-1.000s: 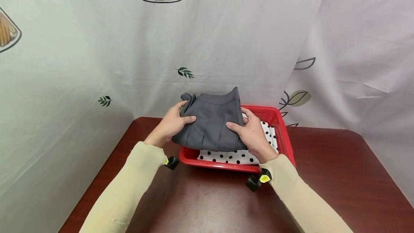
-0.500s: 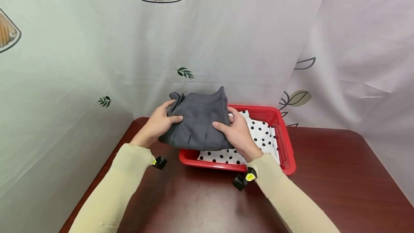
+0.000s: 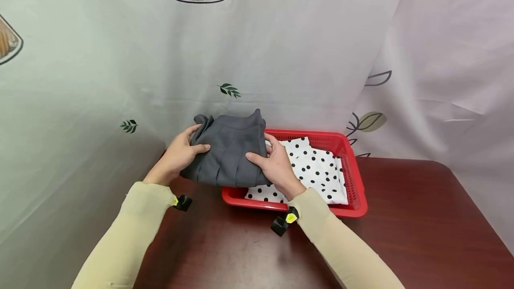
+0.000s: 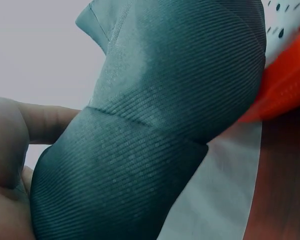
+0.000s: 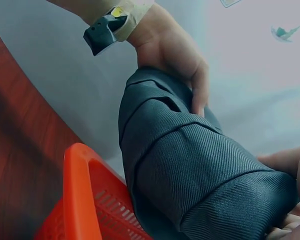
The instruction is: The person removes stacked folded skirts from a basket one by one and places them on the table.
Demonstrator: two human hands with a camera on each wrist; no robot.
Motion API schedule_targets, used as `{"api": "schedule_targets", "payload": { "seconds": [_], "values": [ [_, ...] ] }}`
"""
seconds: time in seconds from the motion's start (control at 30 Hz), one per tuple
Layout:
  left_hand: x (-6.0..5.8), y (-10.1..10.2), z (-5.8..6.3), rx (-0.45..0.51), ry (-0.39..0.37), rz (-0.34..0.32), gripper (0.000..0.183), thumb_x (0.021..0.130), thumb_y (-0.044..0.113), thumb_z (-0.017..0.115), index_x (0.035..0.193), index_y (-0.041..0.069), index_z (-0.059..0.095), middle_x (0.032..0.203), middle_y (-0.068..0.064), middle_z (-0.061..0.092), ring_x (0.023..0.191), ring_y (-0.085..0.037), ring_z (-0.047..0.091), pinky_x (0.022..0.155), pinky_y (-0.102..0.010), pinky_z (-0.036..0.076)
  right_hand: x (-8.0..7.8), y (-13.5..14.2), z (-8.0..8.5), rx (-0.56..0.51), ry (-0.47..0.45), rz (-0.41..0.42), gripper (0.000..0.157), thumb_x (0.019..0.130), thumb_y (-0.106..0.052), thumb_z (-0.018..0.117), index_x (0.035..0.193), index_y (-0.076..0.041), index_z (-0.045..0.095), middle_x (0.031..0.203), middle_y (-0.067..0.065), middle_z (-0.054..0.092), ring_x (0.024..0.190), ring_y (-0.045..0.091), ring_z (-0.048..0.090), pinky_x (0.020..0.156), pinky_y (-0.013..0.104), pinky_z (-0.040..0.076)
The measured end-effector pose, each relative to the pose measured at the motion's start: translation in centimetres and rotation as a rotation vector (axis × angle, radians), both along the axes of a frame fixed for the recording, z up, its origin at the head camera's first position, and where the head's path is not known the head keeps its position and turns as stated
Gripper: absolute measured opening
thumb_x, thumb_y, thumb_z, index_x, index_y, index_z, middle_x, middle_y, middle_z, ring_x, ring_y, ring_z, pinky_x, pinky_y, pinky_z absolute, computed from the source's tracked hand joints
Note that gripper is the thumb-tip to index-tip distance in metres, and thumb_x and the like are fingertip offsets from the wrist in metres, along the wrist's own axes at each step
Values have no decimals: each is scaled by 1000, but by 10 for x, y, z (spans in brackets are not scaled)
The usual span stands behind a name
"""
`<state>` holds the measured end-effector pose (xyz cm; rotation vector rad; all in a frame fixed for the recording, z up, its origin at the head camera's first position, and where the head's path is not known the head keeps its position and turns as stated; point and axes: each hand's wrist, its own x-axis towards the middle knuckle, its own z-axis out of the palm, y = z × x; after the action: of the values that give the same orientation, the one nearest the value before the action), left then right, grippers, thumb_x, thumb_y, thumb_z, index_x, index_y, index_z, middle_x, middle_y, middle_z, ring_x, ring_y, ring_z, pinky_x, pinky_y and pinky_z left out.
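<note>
Both hands hold a folded dark grey pleated garment [image 3: 226, 150] up in the air, one at each side. The left hand [image 3: 178, 153] grips its left edge, thumb on the near face and fingers behind. At the right edge the right hand [image 3: 277, 162] pinches it the same way; its fingers are partly hidden behind the cloth. The garment hangs beside and partly over the left part of a red plastic basket [image 3: 355, 182]. In the basket lies folded white cloth with black dots [image 3: 317, 171]. The right wrist view shows the garment's pleats [image 5: 190, 165] close up.
The basket stands on a dark red-brown table [image 3: 417, 200], near its back edge. A pale curtain [image 3: 297, 48] with printed plants hangs right behind and along the left side. Each wrist carries a small black camera [image 3: 279, 225].
Both hands have moved left with the grey garment, from over the basket to its left side. More of the dotted cloth now shows. The basket has stayed in place.
</note>
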<state>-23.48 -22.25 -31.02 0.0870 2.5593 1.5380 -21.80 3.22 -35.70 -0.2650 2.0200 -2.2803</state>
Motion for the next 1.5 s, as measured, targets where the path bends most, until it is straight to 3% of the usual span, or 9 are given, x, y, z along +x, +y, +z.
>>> {"api": "schedule_targets", "payload": {
  "seconds": [0.3, 0.47, 0.73, 1.1, 1.5],
  "values": [
    [0, -22, -2, -22, 23, 4, 81, 100, 19, 60, 163, 18, 9, 147, -28, 46, 123, -38, 56, 95, -41, 49, -3, -18, -1, 2, 35, 39, 71, 90, -7, 74, 152, -11, 40, 129, 16, 63, 110, 27, 66, 91, 39, 56],
    [1, -34, -1, -56, 35, 16, 80, 101, 21, 59, 163, 18, 8, 150, -28, 42, 125, -41, 54, 95, -44, 49, -3, -30, 0, -13, 62, 59, 72, 90, -5, 74, 152, -8, 39, 132, 17, 62, 114, 29, 64, 95, 39, 54],
    [2, -52, -4, -112, 50, 21, 80, 102, 26, 58, 163, 18, 8, 154, -28, 35, 127, -42, 51, 95, -44, 48, -6, -46, -4, -33, 41, 98, 72, 90, -5, 72, 153, -8, 38, 134, 17, 61, 115, 29, 63, 96, 38, 53],
    [-4, -74, -11, -138, 56, 33, 79, 102, 28, 58, 163, 17, 7, 152, -31, 36, 123, -42, 53, 80, -23, 51, -9, -67, -8, -45, -21, 140, 75, 91, -4, 72, 156, -10, 35, 139, 11, 57, 124, 26, 58, 102, 38, 49],
    [-13, -95, -22, -200, 79, 26, 78, 104, 26, 55, 163, 11, 7, 147, -38, 37, 115, -43, 56, 75, -23, 52, -15, -85, -15, -15, -48, 163, 79, 91, -1, 70, 158, -9, 29, 145, 12, 53, 128, 26, 55, 104, 37, 48]
  ]
}}
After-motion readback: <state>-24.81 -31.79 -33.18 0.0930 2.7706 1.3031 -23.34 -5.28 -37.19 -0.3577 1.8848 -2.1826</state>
